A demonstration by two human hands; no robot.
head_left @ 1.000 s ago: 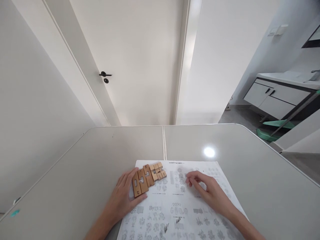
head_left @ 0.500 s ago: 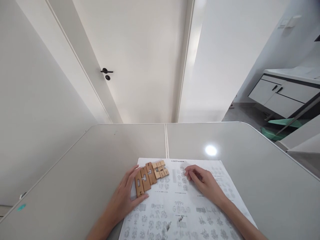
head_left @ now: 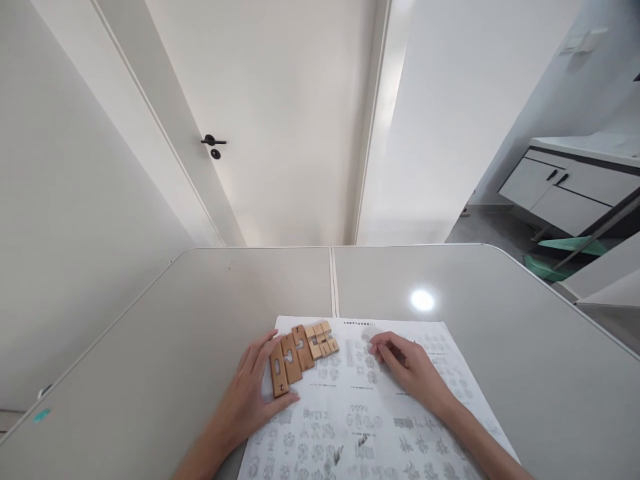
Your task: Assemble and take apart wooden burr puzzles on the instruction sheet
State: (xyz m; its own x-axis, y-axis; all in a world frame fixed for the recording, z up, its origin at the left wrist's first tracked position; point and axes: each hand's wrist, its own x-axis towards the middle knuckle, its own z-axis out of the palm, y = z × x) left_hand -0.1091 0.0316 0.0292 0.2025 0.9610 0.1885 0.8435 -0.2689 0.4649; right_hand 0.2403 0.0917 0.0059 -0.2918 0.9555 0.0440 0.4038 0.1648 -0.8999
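On the pale grey surface (head_left: 175, 347), your left hand (head_left: 250, 397) lies spread open, fingers and thumb bracketing the row of tan wooden notched puzzle blocks (head_left: 300, 353). Your right hand (head_left: 407, 370), loosely curled and empty, rests fingertips on the white printed diagram sheet (head_left: 370, 413) just beside them.

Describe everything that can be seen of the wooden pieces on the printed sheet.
The wooden pieces are light brown, flat blocks with cut slots and notches, laid side by side in a slanted row. The nearest one bears a "2". They lie on the far left corner of the printed sheet. The left hand touches them: fingers beside the row, thumb at its near end. The right hand rests apart.
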